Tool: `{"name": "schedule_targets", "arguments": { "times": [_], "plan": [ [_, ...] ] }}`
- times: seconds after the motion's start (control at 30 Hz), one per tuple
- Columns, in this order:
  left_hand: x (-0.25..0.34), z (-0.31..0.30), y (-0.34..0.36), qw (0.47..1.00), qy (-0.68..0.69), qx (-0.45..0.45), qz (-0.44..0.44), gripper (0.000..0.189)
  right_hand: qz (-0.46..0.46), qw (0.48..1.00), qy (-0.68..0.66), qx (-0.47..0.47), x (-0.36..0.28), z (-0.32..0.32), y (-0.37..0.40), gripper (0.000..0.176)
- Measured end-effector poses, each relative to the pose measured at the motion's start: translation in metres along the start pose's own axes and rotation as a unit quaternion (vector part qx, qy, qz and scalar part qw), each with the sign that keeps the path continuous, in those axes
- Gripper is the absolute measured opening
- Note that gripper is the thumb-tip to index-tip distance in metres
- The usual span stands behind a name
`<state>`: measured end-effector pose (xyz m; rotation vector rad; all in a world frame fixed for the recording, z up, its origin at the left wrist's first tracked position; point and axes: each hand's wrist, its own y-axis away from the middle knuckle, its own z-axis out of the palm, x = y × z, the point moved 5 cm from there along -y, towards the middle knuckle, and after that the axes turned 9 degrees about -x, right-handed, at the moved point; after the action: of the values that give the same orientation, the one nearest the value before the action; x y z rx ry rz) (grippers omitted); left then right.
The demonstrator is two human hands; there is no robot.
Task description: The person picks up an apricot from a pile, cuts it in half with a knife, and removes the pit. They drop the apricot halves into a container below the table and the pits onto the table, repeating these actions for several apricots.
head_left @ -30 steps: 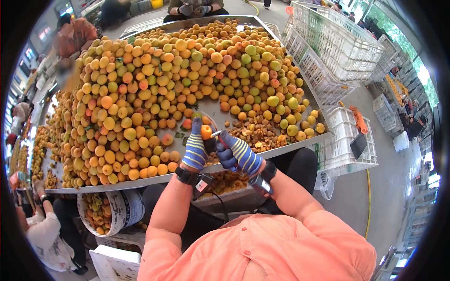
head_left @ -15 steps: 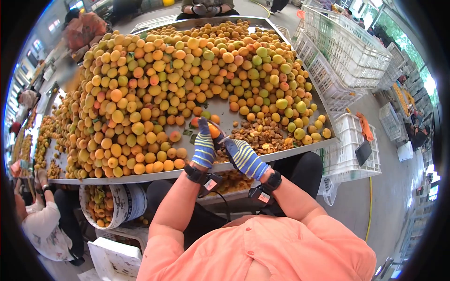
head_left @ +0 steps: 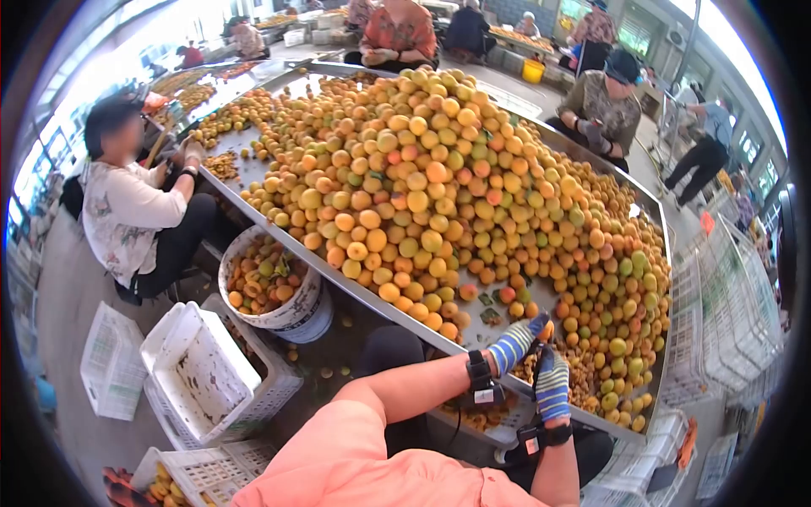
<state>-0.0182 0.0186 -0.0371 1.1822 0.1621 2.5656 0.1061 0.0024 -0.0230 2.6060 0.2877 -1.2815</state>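
Observation:
A large heap of apricots, orange and yellow with some greenish ones, covers the metal table. My left hand, in a blue-and-yellow striped glove, is closed on an apricot at the table's near edge. Beside it my right hand, gloved alike, has its fingers bent up against the same fruit. Whatever the right fingers hold is too small and hidden to name. Brown apricot pits lie on the table just past the right hand. Loose green leaves rest near the left hand.
A white bucket of split apricots stands below the table, left. Nearby are a stained white tub and plastic crates. Stacked crates rise at right. Co-workers sit around the table, one person at left.
The view has swung left, bringing the bucket, tub and left co-worker further into sight. My hands stay together at the table edge, the left still on an apricot.

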Motion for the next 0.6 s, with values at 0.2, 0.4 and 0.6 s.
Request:
{"name": "schedule_targets", "arguments": {
  "times": [0.2,0.4,0.6],
  "plan": [
    [-0.010,-0.015,-0.009,0.999,0.038,0.020,0.006,0.043,-0.033,0.998,0.054,0.015,-0.003,0.011,-0.008,0.042],
    [0.029,-0.015,-0.005,0.968,-0.225,0.050,0.102,0.044,-0.010,0.995,-0.073,-0.064,0.003,0.004,-0.023,0.040],
    [-0.006,0.002,-0.007,0.973,0.207,-0.098,-0.004,0.030,-0.067,0.997,0.008,0.021,-0.029,-0.003,-0.001,0.038]
  ]
}}
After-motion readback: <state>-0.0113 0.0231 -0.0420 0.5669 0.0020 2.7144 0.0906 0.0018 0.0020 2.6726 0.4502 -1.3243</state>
